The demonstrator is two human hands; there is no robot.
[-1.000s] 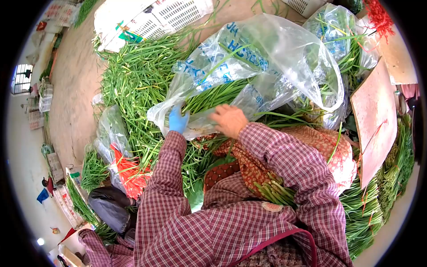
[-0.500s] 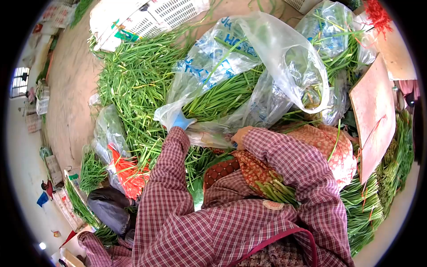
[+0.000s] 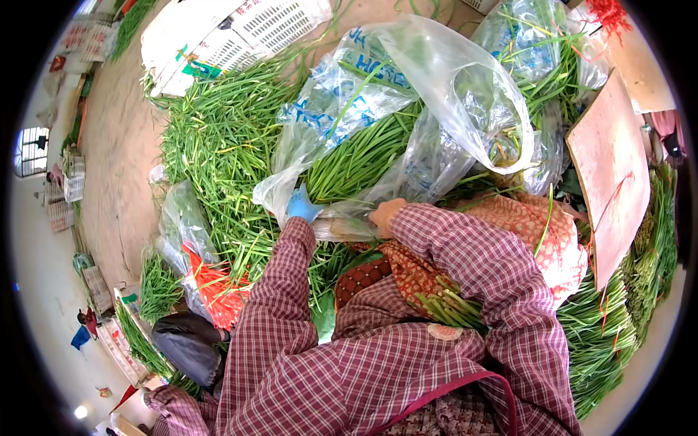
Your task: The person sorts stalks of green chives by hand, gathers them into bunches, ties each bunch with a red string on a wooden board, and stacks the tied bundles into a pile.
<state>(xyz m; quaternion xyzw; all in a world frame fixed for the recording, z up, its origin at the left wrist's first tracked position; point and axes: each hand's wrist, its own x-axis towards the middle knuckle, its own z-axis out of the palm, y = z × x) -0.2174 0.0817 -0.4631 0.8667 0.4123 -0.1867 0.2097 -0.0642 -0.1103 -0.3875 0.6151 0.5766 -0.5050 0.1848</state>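
Note:
A large clear plastic bag (image 3: 454,94) with blue lettering lies open in front of me, and a bundle of long green vegetable stalks (image 3: 363,160) is inside it. My left hand (image 3: 303,205), in a blue glove, is closed on the bag's near left edge, beside the stalk ends. At the near edge, a little to the right, my right hand (image 3: 385,216) is closed on the plastic; its fingertips are partly hidden. A short bunch of cut stalks (image 3: 452,307) rests in the patterned cloth at my lap, below my right forearm.
A big heap of loose green stalks (image 3: 218,145) spreads left of the bag. Red ties (image 3: 214,291) lie near it. White crates (image 3: 269,33) stand at the back. To the right are a board (image 3: 611,174) and tied bundles (image 3: 596,349). Another person's sleeve (image 3: 178,410) shows lower left.
My left hand has shifted slightly right along the bag edge, its thumb no longer stuck out. My right hand has moved slightly up and left. The bag keeps nearly the same shape.

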